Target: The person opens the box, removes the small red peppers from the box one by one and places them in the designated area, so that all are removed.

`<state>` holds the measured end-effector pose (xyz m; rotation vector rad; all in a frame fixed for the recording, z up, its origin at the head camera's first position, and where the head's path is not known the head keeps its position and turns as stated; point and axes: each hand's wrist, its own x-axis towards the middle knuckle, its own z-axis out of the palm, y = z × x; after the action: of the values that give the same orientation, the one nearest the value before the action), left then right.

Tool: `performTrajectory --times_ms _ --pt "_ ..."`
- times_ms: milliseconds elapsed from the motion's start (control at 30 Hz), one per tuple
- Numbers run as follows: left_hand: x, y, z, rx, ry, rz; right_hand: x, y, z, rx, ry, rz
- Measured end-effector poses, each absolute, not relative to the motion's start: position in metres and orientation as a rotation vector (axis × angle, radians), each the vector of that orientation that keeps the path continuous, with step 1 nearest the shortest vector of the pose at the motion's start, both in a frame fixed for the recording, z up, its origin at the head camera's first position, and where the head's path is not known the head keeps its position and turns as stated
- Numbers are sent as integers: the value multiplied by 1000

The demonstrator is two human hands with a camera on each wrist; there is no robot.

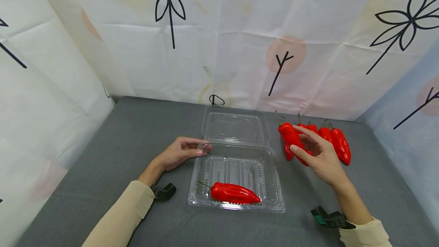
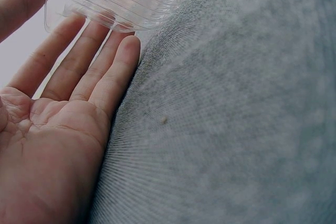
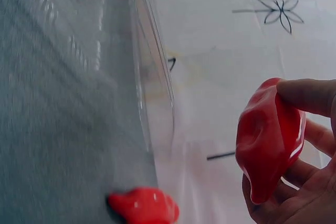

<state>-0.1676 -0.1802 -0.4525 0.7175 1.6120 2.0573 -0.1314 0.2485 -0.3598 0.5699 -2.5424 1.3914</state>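
Note:
A clear plastic clamshell container (image 1: 224, 167) lies with its lid folded back, a single red pepper (image 1: 234, 193) lying across its near side. My left hand (image 1: 180, 152) pinches the container's left rim near the hinge; in the left wrist view its fingers (image 2: 73, 64) reach under the ribbed plastic, with the thumb on the other side. At the right, my right hand (image 1: 320, 157) holds another red pepper (image 3: 268, 140) between thumb and fingers, its green stem pointing away toward the back. The held pepper is raised beside the container and overlaps other peppers behind it in the head view.
Several more red peppers (image 1: 340, 146) lie at the back right of the grey table (image 1: 137, 125). The open lid (image 1: 234, 125) extends toward the patterned cloth wall (image 1: 240, 68), which stands along the back; similar cloth hangs on both sides.

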Motion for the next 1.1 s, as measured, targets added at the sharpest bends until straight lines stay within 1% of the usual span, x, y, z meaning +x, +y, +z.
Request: performTrajectory --times_ms 600,1100 --pt "-167 -181 -452 717 1613 2054 -141 303 -369 326 -2554 1356" --pt "-169 -181 -455 724 1614 2054 -146 342 -374 78 -2643 1200"
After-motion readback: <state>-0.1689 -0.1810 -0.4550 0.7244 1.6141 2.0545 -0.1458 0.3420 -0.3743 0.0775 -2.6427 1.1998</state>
